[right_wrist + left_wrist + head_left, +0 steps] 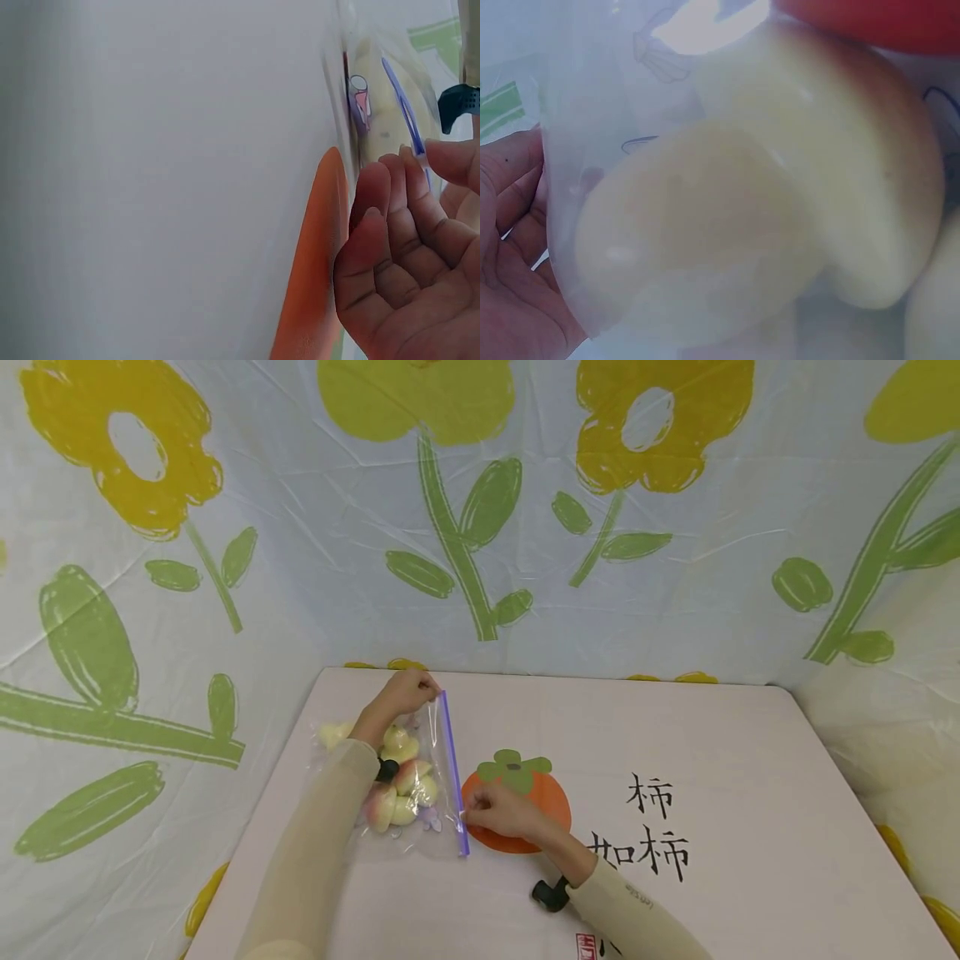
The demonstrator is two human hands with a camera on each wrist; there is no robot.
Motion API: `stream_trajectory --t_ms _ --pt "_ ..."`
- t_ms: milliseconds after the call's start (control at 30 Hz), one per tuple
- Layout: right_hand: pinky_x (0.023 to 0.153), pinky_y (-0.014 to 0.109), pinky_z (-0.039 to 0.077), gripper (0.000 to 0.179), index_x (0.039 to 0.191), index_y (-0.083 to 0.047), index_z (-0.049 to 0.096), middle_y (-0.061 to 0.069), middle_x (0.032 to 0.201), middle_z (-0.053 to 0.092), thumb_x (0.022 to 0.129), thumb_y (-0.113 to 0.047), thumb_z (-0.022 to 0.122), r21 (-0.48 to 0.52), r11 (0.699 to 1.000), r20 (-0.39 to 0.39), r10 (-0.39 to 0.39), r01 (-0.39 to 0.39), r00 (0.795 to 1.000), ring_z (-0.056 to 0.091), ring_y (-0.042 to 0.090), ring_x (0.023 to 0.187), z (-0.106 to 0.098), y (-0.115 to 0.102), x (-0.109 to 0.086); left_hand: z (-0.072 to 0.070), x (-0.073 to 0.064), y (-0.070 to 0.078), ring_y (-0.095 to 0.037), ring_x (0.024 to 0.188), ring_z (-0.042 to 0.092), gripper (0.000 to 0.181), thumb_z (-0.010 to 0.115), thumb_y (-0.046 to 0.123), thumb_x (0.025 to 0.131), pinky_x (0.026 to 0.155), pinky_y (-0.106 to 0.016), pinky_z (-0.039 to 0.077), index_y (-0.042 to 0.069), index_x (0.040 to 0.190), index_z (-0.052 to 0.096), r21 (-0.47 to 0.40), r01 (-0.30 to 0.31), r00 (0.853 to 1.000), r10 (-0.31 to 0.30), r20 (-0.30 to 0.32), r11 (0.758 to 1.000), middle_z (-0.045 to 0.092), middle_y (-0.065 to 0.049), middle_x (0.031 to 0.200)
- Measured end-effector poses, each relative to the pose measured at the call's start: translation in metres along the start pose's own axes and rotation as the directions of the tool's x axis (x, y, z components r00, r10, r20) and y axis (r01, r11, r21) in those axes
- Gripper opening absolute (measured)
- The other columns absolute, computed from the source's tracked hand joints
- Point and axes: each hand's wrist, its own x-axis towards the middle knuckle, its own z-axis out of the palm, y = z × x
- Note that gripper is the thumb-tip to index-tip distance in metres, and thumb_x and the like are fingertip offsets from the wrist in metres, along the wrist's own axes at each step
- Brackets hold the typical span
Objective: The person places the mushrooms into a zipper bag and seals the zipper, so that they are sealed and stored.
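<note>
A clear zip bag (437,739) lies on the left side of the table, its purple zip strip (452,752) facing right. Inside are several rounded, pale yellow pieces (405,777) with reddish tinges, seen large through the film in the left wrist view. At the strip's far end, my left hand (405,692) pinches the bag's corner. Closer to me, my right hand (504,816) pinches the strip near its lower end. The right wrist view shows that thumb and forefinger meeting at the purple strip (403,105), the other fingers curled.
A printed orange persimmon (551,802) lies on the pale tabletop (735,743) under my right hand, with black printed characters (663,852) to its right. Flower-patterned cloth (315,527) hangs behind the table and along both sides.
</note>
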Motion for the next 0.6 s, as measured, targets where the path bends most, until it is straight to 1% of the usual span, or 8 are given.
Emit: stream_trajectory --t_ms 133,233,367,500,600 --pt "0.055 0.022 0.040 0.013 0.085 -0.004 0.069 0.006 0.070 0.064 0.093 -0.013 0.068 0.013 1.000 0.013 0.028 -0.029 1.000 0.050 0.010 0.059 0.001 -0.001 -0.002 0.001 0.000 0.000 -0.024 0.091 0.065 0.022 0.055 0.013 0.100 0.084 -0.041 0.051 0.005 0.106 0.075 -0.003 0.000 1.000 0.000 -0.003 1.000 0.072 -0.005 0.092" --pt "0.053 0.021 0.040 0.013 0.084 -0.005 0.068 0.005 0.065 0.061 0.094 -0.014 0.069 0.015 0.999 0.023 0.042 -0.042 0.999 0.050 0.010 0.056 0.001 -0.001 -0.004 0.000 -0.001 -0.001 -0.024 0.091 0.065 0.023 0.055 0.015 0.100 0.084 -0.041 0.051 0.005 0.107 0.075 0.000 -0.003 1.000 0.003 -0.004 1.000 0.072 -0.005 0.094" --pt "0.055 0.021 0.040 0.013 0.082 -0.008 0.069 0.000 0.062 0.057 0.093 -0.015 0.069 -0.024 0.999 0.023 0.026 -0.026 0.999 0.049 0.007 0.055 0.001 -0.002 -0.007 0.000 -0.001 -0.002 -0.024 0.093 0.065 0.024 0.055 0.017 0.101 0.085 -0.042 0.051 0.006 0.107 0.075 0.007 -0.008 1.000 0.009 -0.011 1.000 0.071 -0.006 0.100" --pt "0.054 0.021 0.038 0.012 0.081 -0.007 0.070 -0.004 0.061 0.055 0.091 -0.011 0.070 -0.056 0.998 0.024 -0.010 0.011 1.000 0.047 0.005 0.055 0.002 -0.003 -0.010 -0.001 -0.001 -0.003 -0.025 0.093 0.065 0.024 0.055 0.017 0.101 0.085 -0.042 0.051 0.005 0.108 0.075 -0.002 -0.014 1.000 0.014 -0.013 1.000 0.071 -0.007 0.101" --pt "0.052 0.021 0.037 0.010 0.082 -0.007 0.071 -0.007 0.058 0.053 0.091 -0.011 0.069 -0.069 0.997 0.033 -0.016 0.018 0.999 0.046 0.004 0.053 0.003 -0.002 -0.013 -0.001 -0.001 -0.002 -0.024 0.092 0.065 0.023 0.056 0.017 0.101 0.083 -0.041 0.051 0.005 0.108 0.075 0.001 -0.019 1.000 0.019 -0.013 1.000 0.071 -0.007 0.101"
